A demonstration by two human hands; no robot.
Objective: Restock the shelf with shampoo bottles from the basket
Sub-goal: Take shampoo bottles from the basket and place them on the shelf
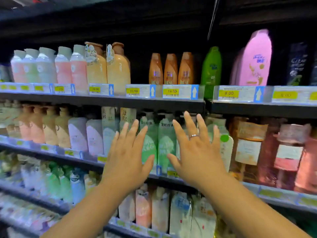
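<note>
The left hand [127,157] and right hand [197,152], both empty with fingers straight and spread, hovered at either side of the green shampoo bottles [165,134] standing on the middle shelf [77,161], probably to square up that row; no basket was in view.

dim shop, dark shelving [103,101] w/ yellow tags [229,93]

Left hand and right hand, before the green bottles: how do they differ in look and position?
The right hand wears a ring on one finger; the left hand wears none. The right hand reaches higher, its fingertips near the shelf edge above; the left hand is lower. Both are open, fingers spread, holding nothing.
</note>
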